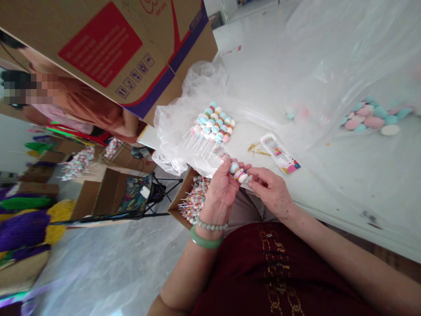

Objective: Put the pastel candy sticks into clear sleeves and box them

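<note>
My left hand [221, 193], with a green bangle and a beaded bracelet at the wrist, is closed around a marshmallow skewer [240, 174] in a clear printed wrapper. At the wrapper's lower end, the fingertips of my right hand [271, 189] are pinched together on the plastic. Just beyond lies a pile of marshmallow skewers [215, 123] in blue, white and pink, their white sticks pointing toward me. A flat printed wrapper [280, 153] rests on the table, beside several gold twist ties [258, 150].
A large cardboard box [158, 52] stands at the back left. Clear plastic sheeting [263, 109] covers part of the white table [345, 188], with loose marshmallows [371, 116] at right. Below the table edge, an open carton [194, 199] holds many skewers. Another person [88, 101] sits at left.
</note>
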Motion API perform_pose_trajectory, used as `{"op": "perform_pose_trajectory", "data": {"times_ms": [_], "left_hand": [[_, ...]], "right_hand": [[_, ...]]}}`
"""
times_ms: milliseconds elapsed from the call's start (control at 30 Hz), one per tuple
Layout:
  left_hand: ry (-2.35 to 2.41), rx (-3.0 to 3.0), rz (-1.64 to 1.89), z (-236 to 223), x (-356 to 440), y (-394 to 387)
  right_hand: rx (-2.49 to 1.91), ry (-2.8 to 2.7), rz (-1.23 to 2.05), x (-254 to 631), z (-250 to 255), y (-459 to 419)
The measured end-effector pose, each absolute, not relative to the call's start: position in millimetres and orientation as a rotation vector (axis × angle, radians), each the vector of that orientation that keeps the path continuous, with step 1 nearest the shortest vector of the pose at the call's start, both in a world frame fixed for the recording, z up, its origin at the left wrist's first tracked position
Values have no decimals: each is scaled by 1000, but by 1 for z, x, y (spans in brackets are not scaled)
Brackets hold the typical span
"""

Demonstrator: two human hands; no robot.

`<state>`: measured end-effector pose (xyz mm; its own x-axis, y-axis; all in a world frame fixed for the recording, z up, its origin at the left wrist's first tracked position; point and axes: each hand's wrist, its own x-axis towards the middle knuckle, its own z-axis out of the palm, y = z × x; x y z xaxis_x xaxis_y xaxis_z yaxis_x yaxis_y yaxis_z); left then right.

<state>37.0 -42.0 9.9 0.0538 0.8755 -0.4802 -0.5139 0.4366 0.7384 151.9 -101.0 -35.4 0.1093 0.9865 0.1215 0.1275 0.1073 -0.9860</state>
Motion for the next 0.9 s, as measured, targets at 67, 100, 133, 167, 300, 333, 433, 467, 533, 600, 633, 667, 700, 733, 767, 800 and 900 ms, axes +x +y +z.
{"op": "perform_pose_trajectory", "data": {"times_ms": [67, 100, 133, 167, 300, 333, 433, 467, 533, 600, 633, 667, 700, 733, 767, 800, 900], "left_hand": [[1044, 407, 1045, 11, 38, -43], [1040, 396, 1022, 12, 39, -43], [1042, 385, 1003, 12, 39, -43], [1046, 373, 989, 13, 40, -44], [1062, 354, 992, 15, 42, -44], [1064, 351, 1003, 15, 41, -43], [1077, 337, 1017, 14, 40, -41], [1078, 331, 1016, 13, 40, -41], [1074, 319, 1012, 12, 39, -40], [1062, 315, 1024, 11, 40, -41], [1055, 317, 1034, 11, 40, -41], [1047, 320, 1046, 10, 41, -42], [1037, 324, 1057, 10, 42, -42], [1028, 329, 1067, 9, 42, -43], [1020, 332, 1073, 9, 42, -43], [1017, 333, 1078, 8, 43, -43], [1017, 325, 1096, 8, 42, -43]], "right_hand": [[-1209, -1182, 1075, 150, -36, -100], [-1187, -1157, 1116, 149, -36, -100], [-1176, -1142, 1151, 147, -36, -100], [-1178, -1135, 1176, 146, -36, -100], [-1230, -1133, 1214, 143, -37, -102], [-1239, -1140, 1208, 143, -38, -102], [-1261, -1192, 1161, 145, -40, -103], [-1268, -1219, 1130, 146, -40, -103], [-1290, -1243, 1079, 146, -39, -103], [-1320, -1191, 1090, 146, -38, -103], [-1325, -1137, 1128, 145, -39, -103], [-1320, -1074, 1179, 145, -40, -102], [-1307, -1012, 1228, 144, -41, -102], [-1287, -959, 1267, 143, -43, -101], [-1264, -916, 1297, 143, -45, -100], [-1239, -884, 1318, 143, -46, -100], [-1145, -836, 1392, 145, -46, -100]]}}
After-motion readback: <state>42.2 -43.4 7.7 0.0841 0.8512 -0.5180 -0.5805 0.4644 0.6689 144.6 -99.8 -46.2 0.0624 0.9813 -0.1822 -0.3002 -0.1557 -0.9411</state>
